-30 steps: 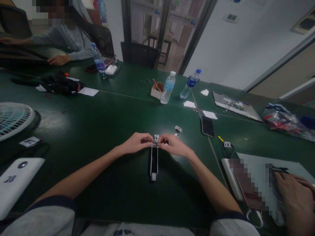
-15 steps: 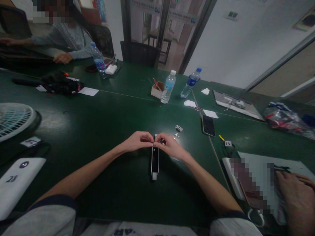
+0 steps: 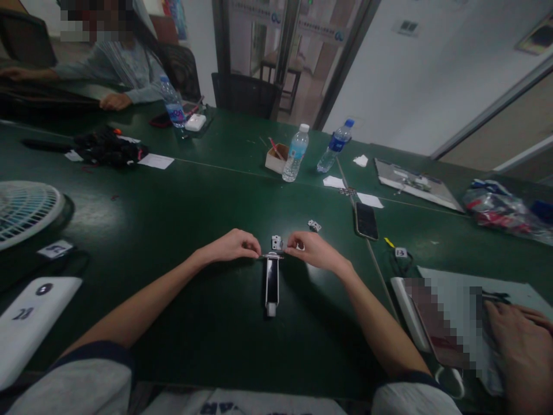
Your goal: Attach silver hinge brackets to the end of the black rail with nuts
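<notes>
A narrow device with a dark strip between pale side rails (image 3: 272,282) lies lengthwise on the green table in front of me. Across its far end runs a thin metal rod (image 3: 272,256). My left hand (image 3: 235,245) pinches the rod's left end between thumb and fingers. At its right end, the thumb and fingertips of my right hand (image 3: 314,249) are closed together. Just beyond the device rests a small metal bracket with holes (image 3: 276,242). A second small metal bracket (image 3: 314,225) lies farther off to the right.
Beyond the hands stand an open box (image 3: 275,162), a clear bottle (image 3: 296,154) and a blue-capped bottle (image 3: 335,147). A phone (image 3: 366,220) lies at right. A white fan (image 3: 28,210) and a white power bank (image 3: 34,323) are at left. Another person's hand (image 3: 521,340) is at far right.
My hands have drawn apart sideways from where they met over the device's far end. The rod and the nearer bracket now show between them.
</notes>
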{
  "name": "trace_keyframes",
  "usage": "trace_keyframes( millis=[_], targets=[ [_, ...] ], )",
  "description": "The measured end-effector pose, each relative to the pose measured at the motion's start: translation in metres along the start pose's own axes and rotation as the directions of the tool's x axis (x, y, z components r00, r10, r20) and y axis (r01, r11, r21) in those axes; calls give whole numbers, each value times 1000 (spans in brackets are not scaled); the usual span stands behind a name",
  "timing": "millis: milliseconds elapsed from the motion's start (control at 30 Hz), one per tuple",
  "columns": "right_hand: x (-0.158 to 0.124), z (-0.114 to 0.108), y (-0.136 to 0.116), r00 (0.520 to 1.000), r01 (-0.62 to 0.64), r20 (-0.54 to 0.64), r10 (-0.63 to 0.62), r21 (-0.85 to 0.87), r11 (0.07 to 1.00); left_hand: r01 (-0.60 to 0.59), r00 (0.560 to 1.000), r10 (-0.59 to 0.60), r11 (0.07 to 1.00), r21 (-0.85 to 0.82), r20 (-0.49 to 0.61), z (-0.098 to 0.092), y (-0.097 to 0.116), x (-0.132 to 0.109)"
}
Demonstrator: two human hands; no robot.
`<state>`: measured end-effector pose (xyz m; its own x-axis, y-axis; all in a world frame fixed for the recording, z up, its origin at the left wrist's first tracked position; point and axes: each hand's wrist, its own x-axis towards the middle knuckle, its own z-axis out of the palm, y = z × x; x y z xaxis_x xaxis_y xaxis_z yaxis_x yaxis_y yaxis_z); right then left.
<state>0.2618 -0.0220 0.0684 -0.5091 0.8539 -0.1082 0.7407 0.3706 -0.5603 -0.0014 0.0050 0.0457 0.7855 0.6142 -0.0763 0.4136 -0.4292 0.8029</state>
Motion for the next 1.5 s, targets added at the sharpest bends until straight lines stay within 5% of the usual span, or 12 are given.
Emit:
trace_keyframes(
  millis=[267, 633, 1233, 1500],
  targets=[
    [2, 6, 7, 977, 46, 210, -37, -36, 998, 12, 1000, -12, 1000, -11, -21, 10, -8, 4],
    [4, 7, 3, 978, 39, 208, -25, -61, 997, 18, 991, -11, 999, 46, -134, 17, -9, 7],
    [3, 8, 4, 980, 52, 194, -39, -64, 997, -134, 989, 143, 978, 159, -42, 13, -13, 5],
    [4, 10, 4, 980, 64, 192, -45, -91, 994, -18, 997, 19, 1000, 16, -70, 17, -11, 5]
  ],
)
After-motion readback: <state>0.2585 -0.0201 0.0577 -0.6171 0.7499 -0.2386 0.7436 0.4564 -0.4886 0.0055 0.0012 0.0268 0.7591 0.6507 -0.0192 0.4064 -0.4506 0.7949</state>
